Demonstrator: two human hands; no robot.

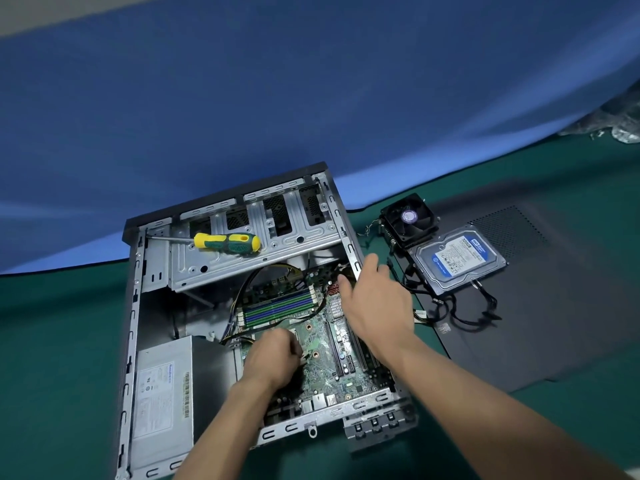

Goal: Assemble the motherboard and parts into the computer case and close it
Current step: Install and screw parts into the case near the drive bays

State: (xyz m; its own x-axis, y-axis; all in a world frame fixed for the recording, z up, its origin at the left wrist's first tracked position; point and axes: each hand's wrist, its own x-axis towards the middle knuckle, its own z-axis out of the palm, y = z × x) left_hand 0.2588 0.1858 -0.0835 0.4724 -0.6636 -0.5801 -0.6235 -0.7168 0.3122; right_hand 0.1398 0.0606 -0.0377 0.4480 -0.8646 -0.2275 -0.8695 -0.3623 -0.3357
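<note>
Looking down: a person's two bare forearms reach from the bottom of the frame into an open computer case (133, 306) lying on its side on a green table (52, 341).
Motherboard (322, 344): green, lying flat inside the case at lower centre of the frame, with blue and green memory slots (277, 308) along its upper left part.
Left hand (273, 358): fingers curled, knuckles up, pressed down on the middle of the motherboard; whether it grips something small cannot be told.
Right hand (375, 306): spread fairly wide, fingers straight, thumb over the board's upper right corner, fingertips touching the case's right metal rail.
Power supply (162, 393): grey box with a white label, in the lower left corner of the case.
Drive cage (249, 237): silver metal bay across the top of the case.
Screwdriver (225, 242): yellow and green handle, lying on the drive cage, tip pointing to the upper left.
Cooling fan (408, 221): black, on the table just right of the case, at centre right of the frame.
Hard drive (457, 259): blue and white label, just below and right of the fan, resting on a dark side panel (554, 306).
Cables (460, 310): black, looped below the hard drive.
Backdrop (311, 98): blue cloth fills the upper half of the frame.
</note>
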